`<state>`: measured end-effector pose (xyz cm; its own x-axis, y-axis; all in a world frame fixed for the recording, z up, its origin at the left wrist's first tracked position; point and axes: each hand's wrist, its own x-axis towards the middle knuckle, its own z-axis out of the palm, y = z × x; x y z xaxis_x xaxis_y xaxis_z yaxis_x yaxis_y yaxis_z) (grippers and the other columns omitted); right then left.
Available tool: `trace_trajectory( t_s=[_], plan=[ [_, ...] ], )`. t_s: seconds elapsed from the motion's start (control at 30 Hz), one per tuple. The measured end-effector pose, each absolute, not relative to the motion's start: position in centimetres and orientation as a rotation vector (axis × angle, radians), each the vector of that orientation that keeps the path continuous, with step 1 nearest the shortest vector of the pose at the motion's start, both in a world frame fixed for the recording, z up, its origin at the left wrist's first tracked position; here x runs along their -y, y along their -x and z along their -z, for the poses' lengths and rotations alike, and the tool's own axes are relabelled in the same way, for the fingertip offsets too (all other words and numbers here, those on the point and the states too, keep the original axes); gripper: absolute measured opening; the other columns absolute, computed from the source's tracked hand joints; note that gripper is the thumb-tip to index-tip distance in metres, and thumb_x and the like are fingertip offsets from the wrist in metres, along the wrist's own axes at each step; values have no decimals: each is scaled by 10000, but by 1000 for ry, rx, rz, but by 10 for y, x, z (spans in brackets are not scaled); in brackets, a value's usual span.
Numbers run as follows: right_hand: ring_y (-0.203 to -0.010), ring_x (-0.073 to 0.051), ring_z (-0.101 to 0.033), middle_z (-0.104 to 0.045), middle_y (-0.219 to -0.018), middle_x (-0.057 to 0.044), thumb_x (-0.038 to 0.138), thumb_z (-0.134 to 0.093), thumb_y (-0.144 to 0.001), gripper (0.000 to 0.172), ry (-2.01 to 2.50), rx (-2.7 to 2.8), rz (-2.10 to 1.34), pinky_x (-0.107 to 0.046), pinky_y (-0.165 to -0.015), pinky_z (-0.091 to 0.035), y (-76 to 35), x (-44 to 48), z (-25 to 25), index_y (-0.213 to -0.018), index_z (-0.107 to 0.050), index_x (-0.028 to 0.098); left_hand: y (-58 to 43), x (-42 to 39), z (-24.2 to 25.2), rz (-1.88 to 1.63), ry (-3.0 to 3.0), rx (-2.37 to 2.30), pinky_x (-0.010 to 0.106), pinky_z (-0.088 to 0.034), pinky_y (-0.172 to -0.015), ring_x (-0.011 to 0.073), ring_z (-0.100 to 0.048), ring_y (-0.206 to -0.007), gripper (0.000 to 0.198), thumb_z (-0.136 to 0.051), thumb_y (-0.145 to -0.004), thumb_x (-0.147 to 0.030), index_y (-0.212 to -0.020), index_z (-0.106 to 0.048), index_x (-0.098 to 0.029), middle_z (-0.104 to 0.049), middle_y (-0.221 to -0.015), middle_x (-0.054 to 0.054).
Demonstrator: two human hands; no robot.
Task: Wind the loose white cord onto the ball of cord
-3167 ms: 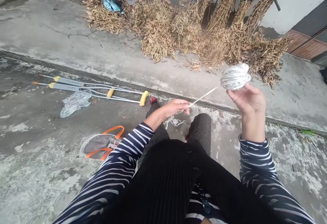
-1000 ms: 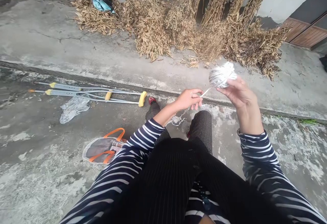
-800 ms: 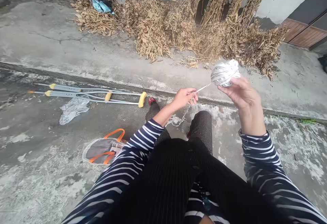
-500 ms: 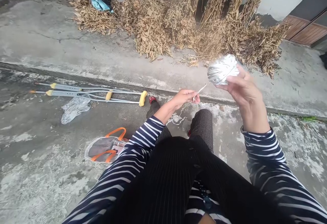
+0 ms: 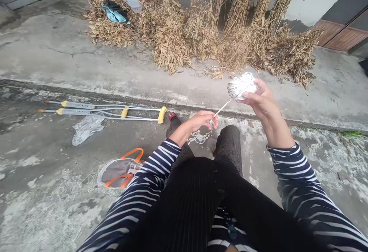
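Observation:
In my right hand (image 5: 263, 100) is a thick ball of white cord (image 5: 241, 86), gripped from its right side between thumb and fingers. One strand (image 5: 222, 107) runs taut from the ball down-left to my left hand (image 5: 202, 121), whose fingers are pinched round it. Below the left hand the cord goes on down to a loose tangle of cord (image 5: 199, 137) on the ground between my feet. Both hands are raised in front of me, the right one a little higher and farther out.
A pair of crutches (image 5: 109, 110) lies on the ground at left, beside a crumpled plastic bag (image 5: 87, 129). Nearer me sits a clear bag with orange handles (image 5: 115, 173). A low concrete step (image 5: 120, 79) crosses ahead, with bundles of dried stalks (image 5: 172, 33) against the wall.
The ball of cord and my right hand have moved slightly left and down. My left hand has shifted a little left and down, and the strand between them shows longer.

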<state>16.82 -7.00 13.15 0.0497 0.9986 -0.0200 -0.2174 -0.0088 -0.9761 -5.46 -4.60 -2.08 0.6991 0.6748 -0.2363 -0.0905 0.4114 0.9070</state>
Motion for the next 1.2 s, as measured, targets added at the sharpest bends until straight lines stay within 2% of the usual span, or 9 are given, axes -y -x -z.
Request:
trace_trajectory(
  t_s=[0.27,0.4,0.5,0.57,0.67,0.73,0.93,1.07,1.2],
  plan=[
    [-1321,-318,-635,-715,-1276,-51,210,-900,-550,526,1081,1046,-1288,-453,-900,-696,-150,112,-118,-1030,-689,266,59,21,50,-656,-1024,-837,229,-568,-601,136,-718,-711,169,-704,-875,-264,-848,-694,-97,-756,-886,109],
    [-1141,-297,-712,-744,-1171,-46,208,-884,-540,453,1141,958,-1240,-463,-854,-700,-166,131,-105,-954,-708,263,69,31,83,-569,-965,-887,230,-567,-598,129,-704,-652,189,-739,-860,-278,-829,-692,-97,-745,-791,95],
    [-950,-244,-723,-753,-1095,-48,173,-872,-498,468,1127,845,-1090,-374,-741,-696,-183,139,-105,-926,-708,268,77,45,106,-511,-912,-903,245,-584,-645,128,-700,-627,218,-784,-823,-297,-790,-688,-105,-732,-724,78],
    [-934,-248,-712,-749,-1065,-65,171,-867,-485,495,1139,814,-1024,-349,-704,-680,-190,140,-107,-940,-700,270,79,53,114,-492,-889,-843,258,-593,-695,138,-716,-664,286,-812,-809,-372,-817,-707,-107,-743,-749,84],
    [-1009,-292,-693,-729,-1085,-84,197,-876,-504,452,1212,842,-1010,-450,-803,-678,-188,133,-105,-908,-682,259,77,59,109,-438,-893,-711,281,-586,-717,152,-727,-701,477,-845,-774,-528,-982,-746,-110,-764,-822,95],
    [-964,-270,-677,-723,-1090,-69,201,-891,-503,420,1234,827,-1001,-496,-861,-666,-185,124,-103,-861,-678,253,76,61,98,-368,-930,-611,285,-570,-690,150,-706,-672,561,-861,-749,-571,-1057,-750,-115,-754,-792,77],
    [-895,-180,-672,-740,-997,-18,144,-897,-498,411,1153,636,-896,-309,-725,-655,-194,95,-95,-811,-649,238,96,65,70,-323,-984,-518,235,-495,-576,104,-612,-535,427,-847,-784,-512,-857,-739,-105,-693,-644,32],
    [-786,-185,-698,-721,-827,-17,116,-835,-474,390,1096,451,-882,-294,-619,-658,-201,92,-85,-772,-594,192,114,56,68,-435,-851,-566,259,-562,-637,152,-699,-668,411,-844,-783,-492,-819,-703,-107,-742,-764,81],
    [-771,-206,-723,-741,-836,-37,84,-762,-480,366,1049,349,-897,-293,-588,-657,-202,95,-90,-772,-572,197,133,37,69,-437,-824,-569,267,-586,-664,180,-725,-741,415,-839,-779,-480,-713,-652,-115,-750,-803,110]
  ],
)
